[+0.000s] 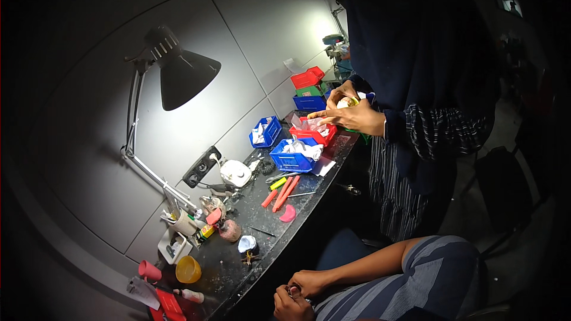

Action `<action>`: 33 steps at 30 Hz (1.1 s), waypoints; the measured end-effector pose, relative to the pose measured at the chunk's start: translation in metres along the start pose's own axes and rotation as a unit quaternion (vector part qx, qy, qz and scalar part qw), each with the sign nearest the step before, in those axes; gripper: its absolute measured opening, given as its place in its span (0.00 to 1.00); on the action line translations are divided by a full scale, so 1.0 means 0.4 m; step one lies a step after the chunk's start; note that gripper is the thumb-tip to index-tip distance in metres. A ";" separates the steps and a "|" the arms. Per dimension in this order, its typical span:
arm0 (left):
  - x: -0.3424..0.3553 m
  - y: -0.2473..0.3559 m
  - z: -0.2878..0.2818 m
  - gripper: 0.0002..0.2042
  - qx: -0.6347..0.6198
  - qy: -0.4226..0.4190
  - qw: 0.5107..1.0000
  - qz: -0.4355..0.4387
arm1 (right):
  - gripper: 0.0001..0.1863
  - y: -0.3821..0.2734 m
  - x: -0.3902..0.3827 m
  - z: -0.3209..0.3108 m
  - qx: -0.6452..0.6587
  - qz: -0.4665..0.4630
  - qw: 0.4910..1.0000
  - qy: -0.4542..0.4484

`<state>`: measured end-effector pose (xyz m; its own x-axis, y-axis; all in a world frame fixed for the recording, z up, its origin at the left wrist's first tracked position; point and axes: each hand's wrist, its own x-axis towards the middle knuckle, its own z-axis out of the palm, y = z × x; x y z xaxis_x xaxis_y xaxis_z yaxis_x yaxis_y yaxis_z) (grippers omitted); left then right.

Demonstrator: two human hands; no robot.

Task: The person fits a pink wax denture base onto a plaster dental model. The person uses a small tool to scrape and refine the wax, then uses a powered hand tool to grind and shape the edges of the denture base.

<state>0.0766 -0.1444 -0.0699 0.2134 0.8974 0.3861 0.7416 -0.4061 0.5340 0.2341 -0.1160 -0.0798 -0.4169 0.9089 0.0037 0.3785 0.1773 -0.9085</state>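
My right hand (313, 283), at the end of a bare forearm below a striped sleeve, is closed at the lower edge, off the table's front edge. Against it, my left hand (290, 305) is closed too, its fingers curled. Between them shows a small, round, dark-rimmed thing (294, 290) with a reddish middle; its kind I cannot make out. Nearest on the dark worktop (238, 288) are a white cup-like lump (247, 244) and a small brownish spiky piece (250, 258). Farther along lie a pink horseshoe-shaped piece (288, 213) and red sticks (286, 194).
A co-worker in dark clothing stands beyond, holding a pale rounded thing (347, 102) over a red bin (324, 134). A blue bin (294, 160) holds white pieces. A desk lamp (187, 80) overhangs the worktop. An orange bowl (188, 269) and a pink cup (149, 271) stand left.
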 end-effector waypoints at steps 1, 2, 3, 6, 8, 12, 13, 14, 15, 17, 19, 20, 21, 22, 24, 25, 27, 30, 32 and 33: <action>0.001 0.000 -0.002 0.22 0.000 0.001 1.000 0.002 | 0.19 0.003 0.002 0.001 0.002 -0.003 1.000 0.001; 0.002 -0.001 -0.002 0.22 -0.001 0.002 1.000 0.004 | 0.19 0.008 0.004 0.003 0.007 -0.010 1.000 0.005; 0.004 0.002 -0.004 0.22 -0.001 0.004 1.000 0.006 | 0.19 0.012 0.006 0.006 0.013 -0.017 1.000 0.009; 0.001 0.014 -0.003 0.23 -0.004 0.005 1.000 0.012 | 0.16 0.013 -0.007 0.005 0.015 -0.019 1.000 0.014; 0.008 0.016 -0.010 0.23 -0.002 0.009 1.000 0.016 | 0.15 0.008 0.003 0.003 0.020 -0.023 0.999 0.011; 0.003 0.014 -0.012 0.24 -0.003 0.001 1.000 0.009 | 0.15 -0.006 -0.001 -0.011 0.006 -0.015 1.000 -0.006; 0.005 0.012 -0.013 0.24 -0.001 0.000 1.000 0.010 | 0.15 -0.003 0.001 -0.010 0.004 -0.023 1.000 -0.004; 0.004 0.012 -0.015 0.24 -0.003 0.000 1.000 0.009 | 0.15 -0.004 0.000 -0.010 0.004 -0.023 1.000 -0.004; 0.004 0.014 -0.015 0.24 -0.001 -0.001 1.000 0.010 | 0.16 -0.005 0.000 -0.011 0.010 -0.014 1.000 -0.011; 0.001 0.012 -0.018 0.25 -0.001 -0.001 1.000 0.008 | 0.16 -0.001 0.003 -0.012 0.013 -0.007 1.000 -0.019; 0.000 0.013 -0.020 0.25 0.001 0.000 1.000 0.007 | 0.17 0.005 0.006 -0.011 0.001 0.015 1.000 -0.026; -0.001 0.017 -0.019 0.25 0.000 0.001 1.000 0.006 | 0.17 0.005 0.002 -0.013 -0.002 0.016 0.999 -0.028; -0.003 0.019 -0.019 0.26 -0.001 0.001 1.000 0.007 | 0.17 0.003 -0.004 -0.015 -0.006 0.018 1.000 -0.024; -0.007 0.020 -0.020 0.26 0.001 0.001 1.000 0.006 | 0.18 0.002 -0.008 -0.014 -0.008 0.020 1.000 -0.021; -0.009 0.021 -0.022 0.26 0.006 0.002 1.000 0.005 | 0.18 -0.005 -0.011 -0.016 -0.013 0.026 0.999 -0.035; -0.009 0.023 -0.025 0.26 0.004 0.002 1.000 0.003 | 0.18 -0.011 -0.012 -0.018 -0.017 0.033 0.998 -0.044; -0.013 0.023 -0.034 0.27 0.002 0.002 1.000 -0.006 | 0.17 -0.030 -0.011 -0.013 -0.021 0.036 0.998 -0.049; -0.009 0.023 -0.019 0.26 0.011 0.010 1.000 0.001 | 0.16 -0.011 -0.007 -0.010 -0.028 0.039 0.998 -0.045; -0.010 0.017 -0.010 0.24 0.035 0.011 0.999 0.029 | 0.14 0.020 -0.004 0.001 -0.014 0.002 1.000 -0.022; -0.008 0.039 -0.021 0.23 0.031 0.009 0.999 0.031 | 0.13 0.012 -0.006 -0.003 -0.020 -0.003 0.999 -0.026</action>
<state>0.0821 -0.1550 -0.0564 0.2484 0.8678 0.4303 0.7661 -0.4479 0.4610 0.2380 -0.1168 -0.0836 -0.4621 0.8867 -0.0140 0.4085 0.1988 -0.8908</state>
